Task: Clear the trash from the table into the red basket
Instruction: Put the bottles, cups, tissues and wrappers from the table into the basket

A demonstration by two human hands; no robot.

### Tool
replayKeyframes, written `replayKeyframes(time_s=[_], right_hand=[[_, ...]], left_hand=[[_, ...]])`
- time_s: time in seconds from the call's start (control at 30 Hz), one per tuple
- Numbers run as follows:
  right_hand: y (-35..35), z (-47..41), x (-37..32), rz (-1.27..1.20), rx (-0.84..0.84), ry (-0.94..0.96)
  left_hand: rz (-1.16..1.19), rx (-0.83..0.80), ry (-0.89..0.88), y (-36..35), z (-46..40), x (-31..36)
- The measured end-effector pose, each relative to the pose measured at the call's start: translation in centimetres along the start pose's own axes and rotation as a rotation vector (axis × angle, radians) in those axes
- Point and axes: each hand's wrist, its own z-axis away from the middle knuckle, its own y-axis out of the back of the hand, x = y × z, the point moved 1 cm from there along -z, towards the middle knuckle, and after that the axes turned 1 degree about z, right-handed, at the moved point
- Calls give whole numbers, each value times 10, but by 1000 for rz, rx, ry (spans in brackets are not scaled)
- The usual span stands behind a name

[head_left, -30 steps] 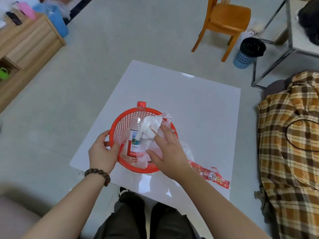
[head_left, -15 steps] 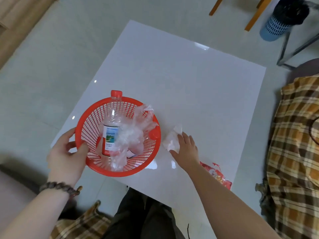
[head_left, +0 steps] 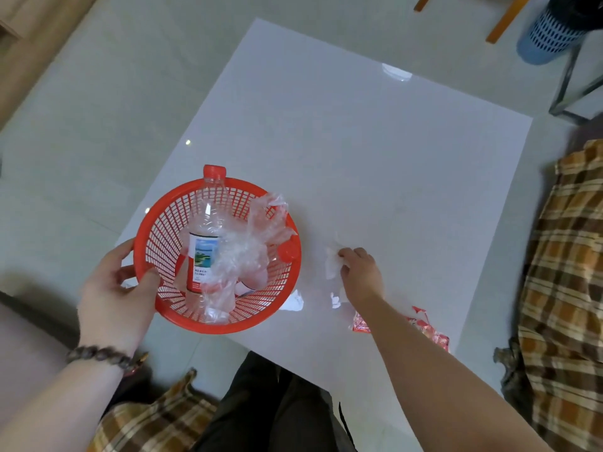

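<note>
Two pieces of trash are left on the white table (head_left: 375, 141): a small white scrap of paper or tissue (head_left: 332, 267) just right of the red basket (head_left: 182, 316), and a red snack wrapper (head_left: 424, 327) near the front right edge, partly hidden by the forearm. The scrap is being pinched by the fingertips of the right hand (head_left: 360, 275), which is curled down over it; whether it has been lifted clear of the table cannot be told. The red basket is gripped at its near left rim by the left hand (head_left: 114, 295), thumb hooked inside the mesh and fingers outside, and is tilted toward the person at the table's front left corner, partly overhanging the edge. A clear plastic bottle (head_left: 205, 246) with a red cap and a printed label is already lying in it, its neck resting over the far rim, beside crumpled clear plastic film (head_left: 248, 243).

The step in hand is judged to be the pickup of the scrap. Next, a short carry leftward over the rim and a release into the basket would be called for, after which the red wrapper would remain to be fetched. Being light and thin, the scrap will probably need a firm pinch.

The table is glossy, and ceiling lights are reflected in it. Pale floor tiles, chair legs, a blue perforated bin (head_left: 548, 31) and plaid fabric (head_left: 564, 272) at the right are seen around it.
</note>
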Motion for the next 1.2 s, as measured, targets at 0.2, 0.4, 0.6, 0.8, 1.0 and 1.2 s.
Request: replayKeyframes(time_s=[0.2, 0.4, 0.6, 0.8, 1.0, 1.2], right_hand=[[81, 58, -66, -151, 290, 220], [124, 118, -155, -281, 362, 442], [111, 146, -217, -9, 103, 618], [109, 165, -223, 52, 212, 755], [83, 151, -235, 442, 31, 810], [64, 139, -248, 613, 46, 811]], left_hand=[[21, -57, -61, 13, 13, 27], [103, -109, -107, 24, 29, 55], [157, -168, -131, 26, 41, 74], [191, -150, -123, 37, 43, 69], [201, -148, -153, 45, 50, 69], [190, -138, -157, 48, 49, 68]])
